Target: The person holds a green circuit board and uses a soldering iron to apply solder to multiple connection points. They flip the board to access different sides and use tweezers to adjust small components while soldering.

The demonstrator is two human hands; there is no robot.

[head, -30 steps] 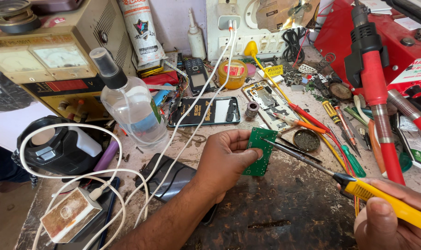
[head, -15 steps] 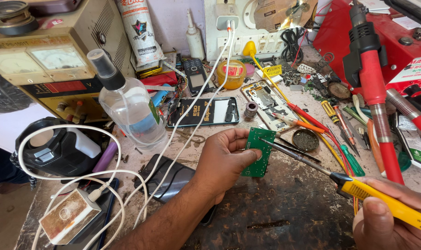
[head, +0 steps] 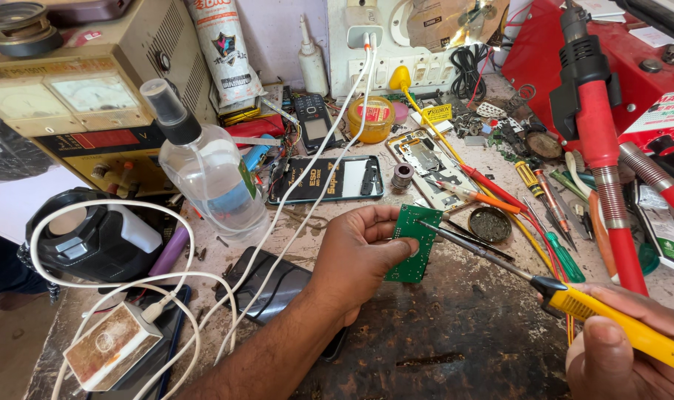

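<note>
My left hand (head: pixel 355 255) holds a small green circuit board (head: pixel 412 244) upright by its left edge, thumb on its face, just above the dark worn bench top (head: pixel 455 341). My right hand (head: pixel 622 348), at the lower right corner, grips a yellow-handled soldering iron (head: pixel 611 318). Its long metal shaft runs up and left, and the tip touches the board near its top edge. A dark phone (head: pixel 270 285) lies face down under my left wrist.
A clear spray bottle (head: pixel 211 178) stands left of centre, with white cables (head: pixel 292 215) draped across the bench. An opened phone frame (head: pixel 329 180), a yellow flux tin (head: pixel 372 118), screwdrivers (head: pixel 552 215) and a red hot-air gun (head: pixel 600 141) crowd the back and right. A power supply (head: pixel 78 96) sits far left.
The iron's tip has slid slightly up along the board toward its top edge. My left hand keeps the board almost still.
</note>
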